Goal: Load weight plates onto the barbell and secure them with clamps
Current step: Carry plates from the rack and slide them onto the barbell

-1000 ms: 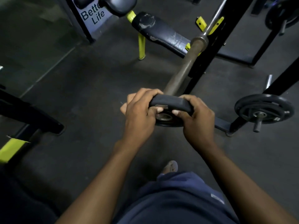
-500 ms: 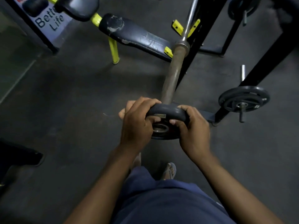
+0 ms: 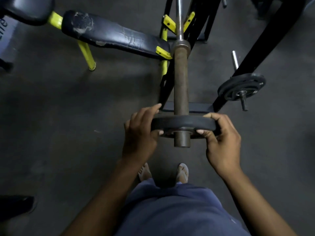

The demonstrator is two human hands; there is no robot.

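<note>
I see the worn bench (image 3: 112,35) at the rack's left, the barbell sleeve (image 3: 181,79) running toward me. A small weight plate (image 3: 183,122) sits threaded near the sleeve's end, my left hand (image 3: 139,135) and right hand (image 3: 221,143) clamped on its opposite edges.

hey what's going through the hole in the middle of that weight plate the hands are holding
The barbell sleeve passes through the weight plate, its end poking out toward the person. Left hand and right hand grip the rim. The hole's edge is covered by the plate and sleeve.
</note>
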